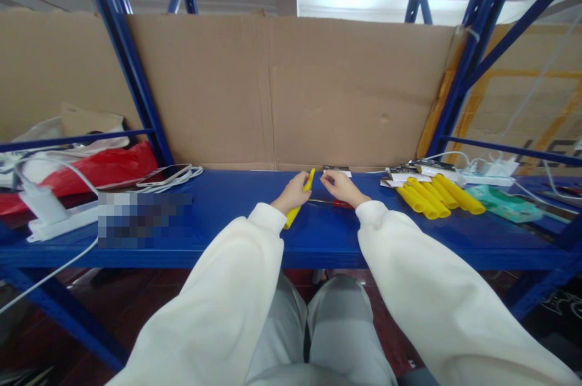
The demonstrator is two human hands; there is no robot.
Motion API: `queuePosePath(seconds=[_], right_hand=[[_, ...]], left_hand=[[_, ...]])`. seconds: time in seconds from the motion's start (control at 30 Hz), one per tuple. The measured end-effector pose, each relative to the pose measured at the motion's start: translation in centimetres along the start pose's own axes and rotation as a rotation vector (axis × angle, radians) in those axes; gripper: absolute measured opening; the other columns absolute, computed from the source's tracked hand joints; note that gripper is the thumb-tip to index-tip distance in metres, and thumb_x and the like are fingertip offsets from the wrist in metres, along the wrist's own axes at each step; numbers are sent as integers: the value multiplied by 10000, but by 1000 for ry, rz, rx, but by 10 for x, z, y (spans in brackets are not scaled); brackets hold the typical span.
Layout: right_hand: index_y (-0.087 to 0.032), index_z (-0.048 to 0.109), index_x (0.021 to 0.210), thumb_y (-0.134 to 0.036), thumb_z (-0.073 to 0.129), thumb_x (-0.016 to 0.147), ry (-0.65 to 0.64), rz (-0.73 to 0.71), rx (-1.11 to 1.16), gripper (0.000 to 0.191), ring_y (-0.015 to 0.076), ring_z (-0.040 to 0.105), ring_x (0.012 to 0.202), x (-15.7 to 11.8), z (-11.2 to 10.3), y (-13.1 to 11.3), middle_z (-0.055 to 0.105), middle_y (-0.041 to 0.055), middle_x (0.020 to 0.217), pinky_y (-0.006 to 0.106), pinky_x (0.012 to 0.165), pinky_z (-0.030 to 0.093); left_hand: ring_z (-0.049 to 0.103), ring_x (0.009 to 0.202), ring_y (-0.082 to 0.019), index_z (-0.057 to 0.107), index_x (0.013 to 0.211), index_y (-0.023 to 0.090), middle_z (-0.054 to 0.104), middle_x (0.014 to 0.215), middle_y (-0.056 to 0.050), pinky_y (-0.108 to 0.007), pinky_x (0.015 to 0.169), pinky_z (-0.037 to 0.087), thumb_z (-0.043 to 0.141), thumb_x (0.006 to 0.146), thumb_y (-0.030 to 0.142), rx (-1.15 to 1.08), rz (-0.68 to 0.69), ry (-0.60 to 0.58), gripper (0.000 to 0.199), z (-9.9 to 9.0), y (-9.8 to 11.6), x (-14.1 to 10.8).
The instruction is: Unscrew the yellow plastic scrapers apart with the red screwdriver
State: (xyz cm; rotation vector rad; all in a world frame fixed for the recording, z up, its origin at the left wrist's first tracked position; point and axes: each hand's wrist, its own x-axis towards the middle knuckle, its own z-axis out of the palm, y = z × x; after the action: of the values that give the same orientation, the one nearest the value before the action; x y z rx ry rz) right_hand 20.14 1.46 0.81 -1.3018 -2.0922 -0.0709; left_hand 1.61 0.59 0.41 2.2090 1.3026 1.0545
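Note:
My left hand (293,193) is closed around a yellow tube (292,217), which slants up out of the fist with its narrow end (311,178) at the top. Just to the right, my right hand (344,186) has thumb and fingertips pinched together, and whatever they may hold is too small to make out. Beneath that hand a tool with a red handle (342,204) and a thin shaft, which looks like a screwdriver, lies on the blue tabletop (245,234). Behind the hand is a small black-and-white card (337,170).
Several yellow tubes (430,198) with black-and-white cards lie at right, beside a teal packet (504,203) and a white power strip (486,179). At left are a phone (164,174) with a cable, another power strip (68,219) and a red bag (100,169). Cardboard (345,89) stands behind.

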Motion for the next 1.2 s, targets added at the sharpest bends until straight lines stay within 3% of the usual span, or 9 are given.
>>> queuePosePath(seconds=[0.1,0.23,0.43,0.63,0.77,0.97,1.2], right_hand=[[-166,737,940,-182,519,924,-10,183,-131,219,203,695,873,0,-16,16,770,100,938,274,804,495],[-145,778,921,-138,553,878,-127,411,-280,230,235,723,937,-6,-36,47,785,140,969,271,804,504],[-167,809,973,-168,621,815,-196,567,-284,245,247,732,970,-8,-35,71,791,121,967,275,827,530],[-191,791,1058,-294,628,848,-127,616,-240,285,257,720,1004,-5,-23,85,786,115,975,338,885,535],[-178,795,1053,-274,627,846,-36,626,-194,284,278,706,1057,-4,-24,92,779,147,1044,341,915,520],[-195,828,945,-239,639,812,-129,610,-121,235,265,715,1014,-8,-24,94,792,115,964,339,916,529],[-225,824,1024,-206,589,810,-191,550,-136,318,250,698,1088,-6,-16,102,783,88,1094,365,1010,503]], left_hand=[[686,950,-203,582,1066,171,657,1247,-116,-350,879,550,639,782,47,5,-82,42,315,-3,-2,0],[697,957,-206,583,1105,164,658,1277,-128,-346,871,556,639,799,51,-23,-104,36,331,-3,-3,0],[705,989,-200,595,1129,162,663,1300,-123,-331,889,558,648,800,51,-48,-98,31,350,-3,-2,0],[715,964,-193,611,1128,156,680,1282,-120,-315,874,559,651,803,40,-70,-108,26,347,-5,2,-2],[721,896,-182,618,1135,156,709,1206,-106,-305,846,563,664,793,33,-83,-124,24,366,-6,5,-4],[706,797,-143,600,1144,136,697,1228,-122,-271,782,565,631,836,27,-91,-157,13,328,-7,10,-6],[705,777,-135,611,1138,140,688,1255,-120,-246,727,566,644,811,8,-109,-151,12,354,-7,10,-7]])
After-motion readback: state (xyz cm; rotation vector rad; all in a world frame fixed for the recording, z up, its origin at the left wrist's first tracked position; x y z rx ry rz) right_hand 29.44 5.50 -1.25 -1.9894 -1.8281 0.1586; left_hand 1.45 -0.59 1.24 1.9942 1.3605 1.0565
